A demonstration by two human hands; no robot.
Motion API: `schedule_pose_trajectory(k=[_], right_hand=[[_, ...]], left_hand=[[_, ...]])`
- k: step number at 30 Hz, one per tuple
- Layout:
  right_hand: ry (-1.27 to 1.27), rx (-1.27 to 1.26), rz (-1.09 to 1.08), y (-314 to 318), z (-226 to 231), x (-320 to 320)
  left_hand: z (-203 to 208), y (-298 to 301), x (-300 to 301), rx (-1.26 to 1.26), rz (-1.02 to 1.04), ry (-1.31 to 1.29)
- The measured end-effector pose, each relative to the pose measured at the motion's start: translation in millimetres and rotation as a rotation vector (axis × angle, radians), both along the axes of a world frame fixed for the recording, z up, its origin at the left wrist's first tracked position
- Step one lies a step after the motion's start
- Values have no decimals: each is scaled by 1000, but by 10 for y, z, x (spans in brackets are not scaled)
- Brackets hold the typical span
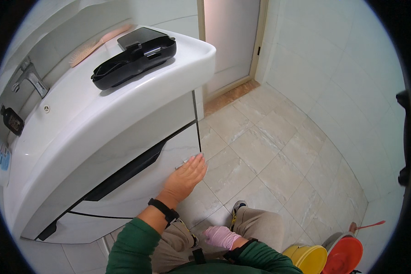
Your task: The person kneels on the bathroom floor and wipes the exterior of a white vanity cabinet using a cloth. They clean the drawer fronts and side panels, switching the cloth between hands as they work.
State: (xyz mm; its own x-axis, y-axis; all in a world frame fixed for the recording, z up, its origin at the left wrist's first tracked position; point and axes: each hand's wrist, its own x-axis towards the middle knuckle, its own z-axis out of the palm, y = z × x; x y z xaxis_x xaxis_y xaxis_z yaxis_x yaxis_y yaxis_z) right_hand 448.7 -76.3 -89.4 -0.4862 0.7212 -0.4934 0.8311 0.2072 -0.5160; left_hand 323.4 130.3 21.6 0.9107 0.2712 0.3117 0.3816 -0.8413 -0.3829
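My bare left hand (186, 176), with a black band at the wrist, lies flat against the white front of the vanity cabinet (173, 155), close to its right edge. Its fingers are stretched out together. A small whitish bit shows beside the knuckles, too small to name. On my right hand (220, 237) is a pink glove. That hand is low, between my knees, with the fingers curled in; whatever they may hold is hidden. A long black recessed handle (128, 176) runs across the cabinet above my left forearm.
On the white basin (182, 77) lie a black case (137, 64) and a pink hairbrush (98, 45). A faucet (32, 80), a dark bottle (12, 121) and a white-and-blue bottle (0, 157) stand leftward. Yellow (313, 259) and red buckets (347, 255) sit at lower right, near a door (228, 41) and tiled floor.
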Motion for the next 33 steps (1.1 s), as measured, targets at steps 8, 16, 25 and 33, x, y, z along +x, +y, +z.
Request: schedule_pose_trajectory(k=[8, 16, 25, 33], right_hand=[[44, 61, -32, -28, 54, -12], [15, 14, 24, -8, 109, -23], [1, -35, 13, -21, 57, 17], [-26, -57, 41, -12, 95, 19]], left_hand=[[-320, -91, -152, 39, 5, 213], [601, -23, 62, -21, 13, -155], [-349, -168, -167, 55, 51, 319], [372, -246, -664, -28, 63, 55]])
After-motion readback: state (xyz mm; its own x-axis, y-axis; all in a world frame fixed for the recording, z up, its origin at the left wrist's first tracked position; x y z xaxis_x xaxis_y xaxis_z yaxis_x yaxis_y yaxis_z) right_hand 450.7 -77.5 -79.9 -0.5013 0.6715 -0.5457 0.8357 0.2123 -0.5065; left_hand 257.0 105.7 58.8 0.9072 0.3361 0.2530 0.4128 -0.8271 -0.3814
